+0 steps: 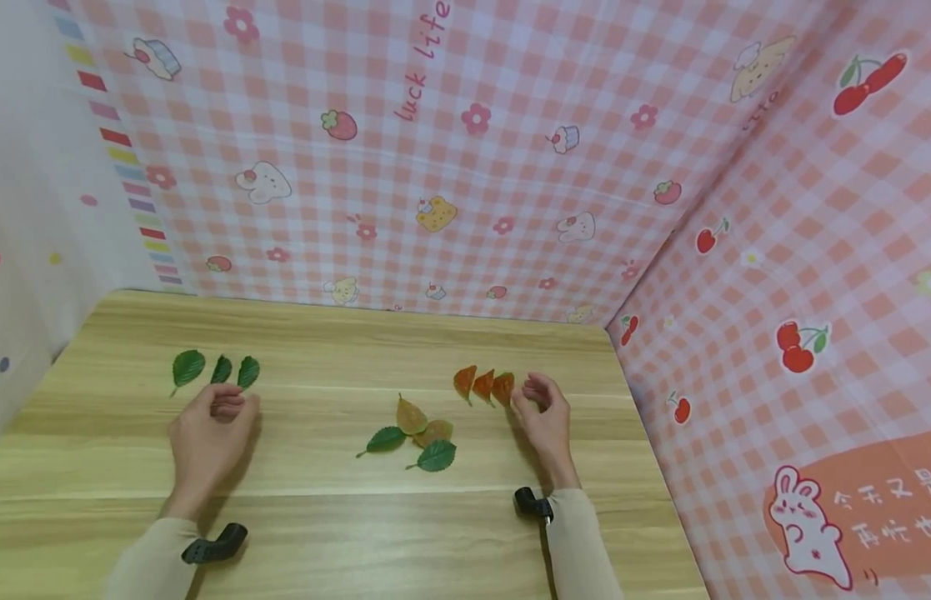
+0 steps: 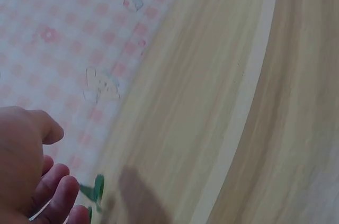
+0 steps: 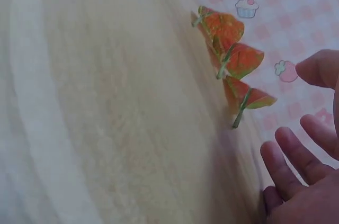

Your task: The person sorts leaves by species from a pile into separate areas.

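Pale sleeves (image 1: 585, 546) with black clips (image 1: 216, 543) reach over a wood-grain tabletop (image 1: 345, 542). Between the hands, four leaves (image 1: 437, 456), two green and two yellowish, lie clustered. The left hand (image 1: 210, 437) is loosely curved, holding nothing; whether its fingertips touch the three green leaves (image 1: 222, 368) just beyond is hard to tell. The right hand (image 1: 543, 417), thumb and fingers apart and gripping nothing, is just beside three orange leaves (image 1: 483, 385) in a row. White Chinese writing (image 1: 885, 508) beginning 今天又是 marks the right checked cloth (image 1: 735, 333); the back cloth (image 1: 450, 258) reads "luck life" (image 1: 422, 62).
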`<state>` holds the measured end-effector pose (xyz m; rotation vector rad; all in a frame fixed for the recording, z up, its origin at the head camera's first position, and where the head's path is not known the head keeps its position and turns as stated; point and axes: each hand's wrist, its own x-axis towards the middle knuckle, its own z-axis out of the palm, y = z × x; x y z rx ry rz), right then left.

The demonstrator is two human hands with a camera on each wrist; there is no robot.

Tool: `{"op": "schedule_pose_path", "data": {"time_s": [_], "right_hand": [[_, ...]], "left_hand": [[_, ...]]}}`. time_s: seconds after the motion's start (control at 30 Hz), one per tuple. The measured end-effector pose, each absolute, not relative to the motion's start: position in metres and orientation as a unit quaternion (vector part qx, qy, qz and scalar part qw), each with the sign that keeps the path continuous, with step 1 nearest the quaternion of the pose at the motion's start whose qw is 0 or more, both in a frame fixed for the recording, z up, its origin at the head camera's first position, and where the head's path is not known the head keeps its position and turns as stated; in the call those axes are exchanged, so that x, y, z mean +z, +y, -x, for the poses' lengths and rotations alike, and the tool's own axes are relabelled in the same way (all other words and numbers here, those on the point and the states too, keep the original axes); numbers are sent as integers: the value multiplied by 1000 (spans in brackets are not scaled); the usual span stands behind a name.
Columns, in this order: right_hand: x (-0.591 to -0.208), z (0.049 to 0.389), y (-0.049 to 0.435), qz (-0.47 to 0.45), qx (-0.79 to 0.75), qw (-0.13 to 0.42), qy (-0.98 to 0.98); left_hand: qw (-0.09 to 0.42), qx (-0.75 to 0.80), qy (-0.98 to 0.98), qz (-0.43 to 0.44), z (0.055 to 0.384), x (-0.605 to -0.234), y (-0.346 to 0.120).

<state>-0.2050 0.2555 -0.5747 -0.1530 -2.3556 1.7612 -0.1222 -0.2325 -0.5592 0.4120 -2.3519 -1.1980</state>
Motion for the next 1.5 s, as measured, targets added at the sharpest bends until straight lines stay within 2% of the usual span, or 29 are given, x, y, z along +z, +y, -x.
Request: {"op": "schedule_pose_path", "data": {"time_s": [0.3,0.5,0.63,0.97,1.17,1.5], "right_hand": [[-560,188,249,53,584,128,-800],[-549,179,233,5,566,141,-813],[-544,174,217,-39,551,140,-821],[-540,164,183,-142,499,101,-849],[-543,161,168,-211,446,91,-865],[-546,164,154,-229,412,2,-882]], "left_hand": [[229,-416,-879,-35,117,-557,-201],[208,-403,-890,46,113,-562,-172],[187,-400,-895,70,112,-565,-158],[111,-403,-905,78,109,-568,-131],[102,-406,-903,95,108,-566,-121],[100,-387,-908,127,113,-569,-112]]}}
